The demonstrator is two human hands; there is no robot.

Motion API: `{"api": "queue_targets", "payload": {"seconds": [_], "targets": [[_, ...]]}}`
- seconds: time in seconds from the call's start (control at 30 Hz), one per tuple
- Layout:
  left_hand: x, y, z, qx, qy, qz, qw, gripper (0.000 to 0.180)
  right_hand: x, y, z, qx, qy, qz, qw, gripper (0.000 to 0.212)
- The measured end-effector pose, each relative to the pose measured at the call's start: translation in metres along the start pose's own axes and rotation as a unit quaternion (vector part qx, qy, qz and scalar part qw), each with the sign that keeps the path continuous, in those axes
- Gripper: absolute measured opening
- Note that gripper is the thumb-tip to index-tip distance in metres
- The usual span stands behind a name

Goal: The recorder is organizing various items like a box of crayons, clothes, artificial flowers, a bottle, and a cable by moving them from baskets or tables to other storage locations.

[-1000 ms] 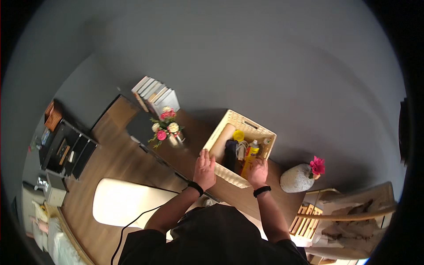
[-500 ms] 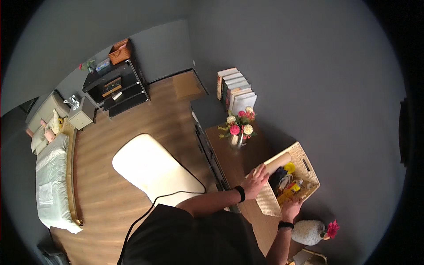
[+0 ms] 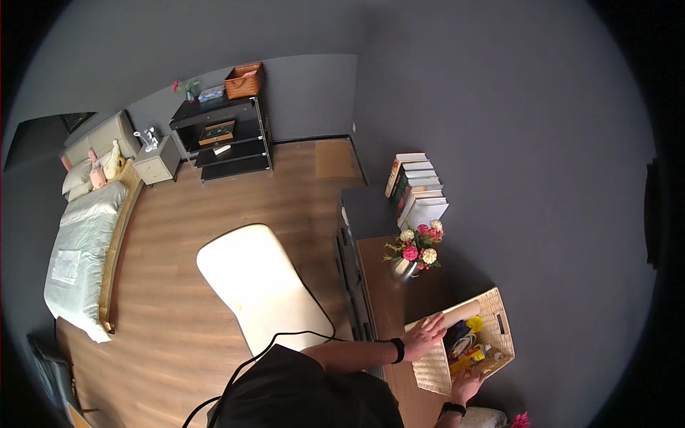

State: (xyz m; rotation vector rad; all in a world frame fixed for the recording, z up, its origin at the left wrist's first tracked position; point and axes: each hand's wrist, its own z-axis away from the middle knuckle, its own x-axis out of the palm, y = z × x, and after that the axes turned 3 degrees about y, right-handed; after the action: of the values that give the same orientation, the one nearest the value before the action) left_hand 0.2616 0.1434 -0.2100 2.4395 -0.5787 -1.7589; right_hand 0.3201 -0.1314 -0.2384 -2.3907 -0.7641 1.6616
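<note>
A woven cream basket [image 3: 432, 372] sits tilted on the brown tabletop. My left hand [image 3: 426, 337] is closed over its left rim, the fingers beside the end of a tan roll [image 3: 460, 314] that lies along the basket's far side. At the near rim, my right hand [image 3: 467, 384] is closed around the edge; its fingertips are partly hidden. Inside are a yellow bottle [image 3: 467, 358], a round yellow item [image 3: 474, 324], something dark blue [image 3: 455, 334] and other small items too crowded to tell apart.
Beyond the basket stand a vase of flowers [image 3: 404, 268] and a row of books [image 3: 417, 189]. A grey stone-like vase [image 3: 484, 418] is near my right wrist. Left of the table are a cream padded board [image 3: 264, 285] and a black cable [image 3: 300, 333].
My view has turned, so the room, the table and the basket sit lower in the picture. Both hands stay at the basket; the left hand's fingers lie flatter over the rim.
</note>
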Motion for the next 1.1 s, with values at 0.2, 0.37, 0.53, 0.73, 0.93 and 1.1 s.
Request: {"api": "queue_targets", "payload": {"seconds": [0.2, 0.37, 0.53, 0.73, 0.93, 1.1], "targets": [[0.003, -0.005, 0.0, -0.01, 0.002, 0.008, 1.0, 0.07, 0.01, 0.017, 0.002, 0.002, 0.0, 0.003, 1.0, 0.013], [-0.001, -0.007, 0.001, -0.004, -0.018, 0.029, 0.999, 0.071, 0.014, 0.025, 0.002, 0.042, -0.018, 0.01, 0.999, 0.012], [0.008, -0.008, 0.0, 0.008, 0.001, 0.033, 0.999, 0.071, 0.021, 0.045, 0.001, 0.014, -0.021, -0.019, 0.999, 0.01], [0.01, -0.007, 0.001, -0.006, 0.0, 0.061, 0.998, 0.07, 0.015, 0.035, 0.0, 0.01, -0.036, -0.025, 0.999, 0.009], [0.002, -0.008, 0.001, -0.008, -0.012, 0.056, 0.998, 0.07, 0.017, 0.039, 0.0, 0.028, -0.042, -0.047, 0.998, 0.009], [0.015, -0.012, 0.002, -0.001, 0.012, 0.038, 0.999, 0.073, 0.024, 0.044, -0.001, 0.011, -0.027, -0.022, 0.999, 0.009]]}}
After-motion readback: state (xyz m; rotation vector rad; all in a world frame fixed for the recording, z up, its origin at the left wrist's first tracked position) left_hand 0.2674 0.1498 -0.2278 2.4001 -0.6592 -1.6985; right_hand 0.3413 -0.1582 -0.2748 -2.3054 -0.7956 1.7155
